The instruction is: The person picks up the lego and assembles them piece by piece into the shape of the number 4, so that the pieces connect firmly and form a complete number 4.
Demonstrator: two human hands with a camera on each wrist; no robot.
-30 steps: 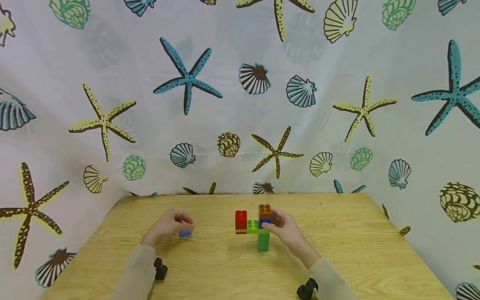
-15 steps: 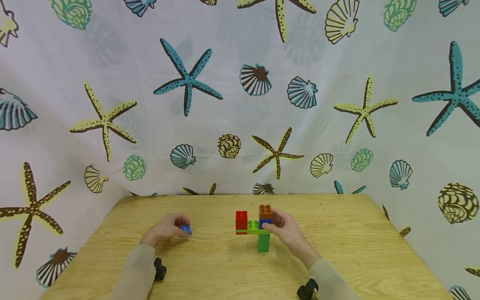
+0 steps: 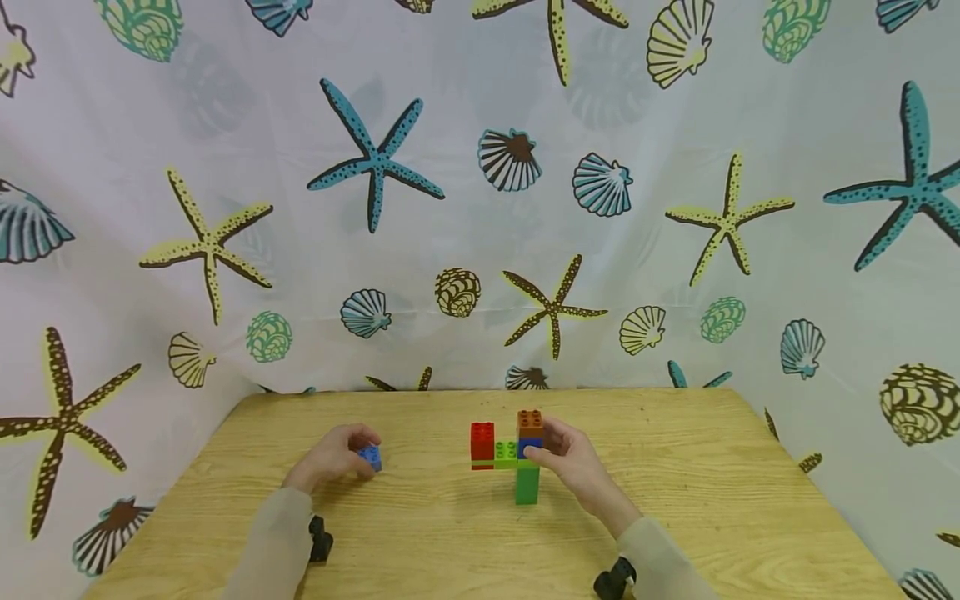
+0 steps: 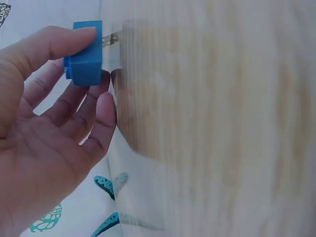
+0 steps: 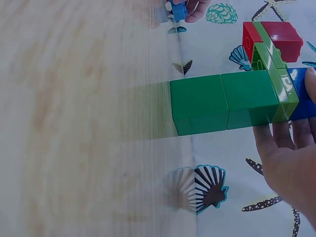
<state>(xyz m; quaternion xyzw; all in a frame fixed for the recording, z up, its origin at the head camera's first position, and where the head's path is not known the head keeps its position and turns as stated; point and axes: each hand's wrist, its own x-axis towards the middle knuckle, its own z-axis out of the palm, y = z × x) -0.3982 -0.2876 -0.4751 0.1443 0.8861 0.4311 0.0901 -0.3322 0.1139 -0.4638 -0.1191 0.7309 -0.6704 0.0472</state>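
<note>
A blue toy brick [image 3: 370, 457] with studs is pinched between the thumb and fingers of my left hand [image 3: 332, 457]. In the left wrist view the brick [image 4: 88, 69] shows side-on, with a narrow gap between it and the tabletop. My right hand [image 3: 576, 462] grips a brick structure by its dark blue brick [image 3: 530, 447]. Above that sits an orange-brown brick [image 3: 529, 422]. Below, a light green piece [image 3: 506, 451] reaches left to red bricks [image 3: 482, 442]. Two stacked green bricks [image 5: 222, 102] form the leg, standing on the table.
The wooden table [image 3: 442, 542] has a glossy, reflecting top. Behind it and at both sides hangs a white curtain [image 3: 465, 217] printed with starfish and shells. A black wrist camera [image 3: 320, 539] sits on the left wrist, another camera [image 3: 615, 578] on the right.
My left hand has closed its thumb and fingers on the blue brick, which lay under it before, and raised and tilted it slightly. The right hand and the structure have stayed in place.
</note>
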